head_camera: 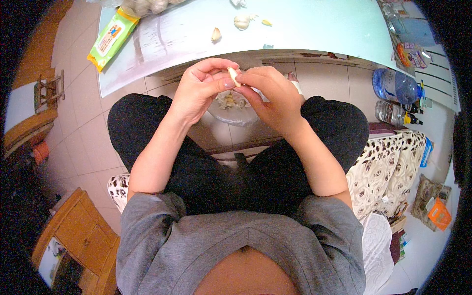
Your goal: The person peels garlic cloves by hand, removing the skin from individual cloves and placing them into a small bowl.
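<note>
Between both hands, just short of the table's near edge, is a pale garlic clove (233, 76). My left hand (202, 83) pinches it between thumb and fingers. The fingertips of my right hand (271, 94) close on its other side. Below the hands, partly hidden by them, a bin lined with clear plastic (236, 120) holds garlic skins (231, 100). On the glass-topped table (313, 31) lie a partial garlic bulb (242, 22), a loose unpeeled clove (216, 34) and a small yellowish piece (267, 23).
A green wipes packet (113, 38) overhangs the table's left edge beside a clear bag of garlic bulbs (145, 6). At right stand a large blue water bottle (394, 86) and smaller bottles (391, 112) near a patterned sofa cover (383, 177). A wooden cabinet (79, 236) is at lower left.
</note>
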The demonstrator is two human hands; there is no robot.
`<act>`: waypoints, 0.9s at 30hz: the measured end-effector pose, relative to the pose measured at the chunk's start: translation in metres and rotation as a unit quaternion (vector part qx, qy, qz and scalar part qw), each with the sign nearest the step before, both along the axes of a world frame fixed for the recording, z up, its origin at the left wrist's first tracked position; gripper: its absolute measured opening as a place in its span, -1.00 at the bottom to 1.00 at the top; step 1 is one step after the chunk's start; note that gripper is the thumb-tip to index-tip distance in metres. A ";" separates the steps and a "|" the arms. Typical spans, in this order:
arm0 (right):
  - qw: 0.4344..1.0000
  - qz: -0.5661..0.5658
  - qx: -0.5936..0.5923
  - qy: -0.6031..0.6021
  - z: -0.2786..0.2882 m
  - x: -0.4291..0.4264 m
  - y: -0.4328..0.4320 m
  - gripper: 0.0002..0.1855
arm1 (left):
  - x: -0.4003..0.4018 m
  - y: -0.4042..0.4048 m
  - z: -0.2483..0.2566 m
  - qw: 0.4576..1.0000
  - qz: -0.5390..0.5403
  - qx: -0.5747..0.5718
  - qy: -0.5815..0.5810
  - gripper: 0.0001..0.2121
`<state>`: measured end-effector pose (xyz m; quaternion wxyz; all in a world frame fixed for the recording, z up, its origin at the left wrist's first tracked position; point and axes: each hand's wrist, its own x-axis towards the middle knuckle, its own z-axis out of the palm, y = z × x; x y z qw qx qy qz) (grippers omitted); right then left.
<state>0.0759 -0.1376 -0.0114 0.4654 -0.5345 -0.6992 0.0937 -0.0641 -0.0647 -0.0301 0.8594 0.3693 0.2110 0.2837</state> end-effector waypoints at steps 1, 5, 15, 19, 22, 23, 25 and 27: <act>1.000 0.002 0.011 -0.004 -0.002 0.000 0.000 -0.82 | 0.001 -0.001 0.001 1.000 0.010 -0.011 -0.010 -0.73; 0.999 0.019 0.036 -0.014 -0.007 0.003 -0.002 -0.83 | 0.000 -0.002 0.001 1.000 0.017 -0.013 0.003 -0.73; 0.999 0.007 0.034 -0.004 -0.005 0.000 -0.002 -0.87 | 0.001 -0.003 0.001 1.000 0.022 -0.010 0.000 -0.74; 1.000 0.003 -0.003 0.019 -0.002 -0.001 -0.002 -0.87 | 0.000 -0.002 -0.001 1.000 0.013 -0.014 -0.009 -0.75; 0.999 -0.004 -0.009 0.038 0.001 -0.003 -0.002 -0.87 | 0.001 -0.002 0.002 0.999 0.005 -0.032 -0.009 -0.74; 0.999 -0.012 -0.011 0.045 0.002 -0.004 -0.002 -0.88 | 0.001 -0.002 0.002 0.999 0.005 -0.033 -0.009 -0.74; 0.999 -0.007 -0.007 0.035 -0.001 -0.002 -0.001 -0.87 | 0.001 -0.002 0.002 0.999 0.003 -0.035 -0.009 -0.73; 1.000 -0.002 -0.004 0.025 -0.003 -0.001 -0.001 -0.87 | 0.001 -0.002 0.002 1.000 -0.005 -0.026 -0.009 -0.72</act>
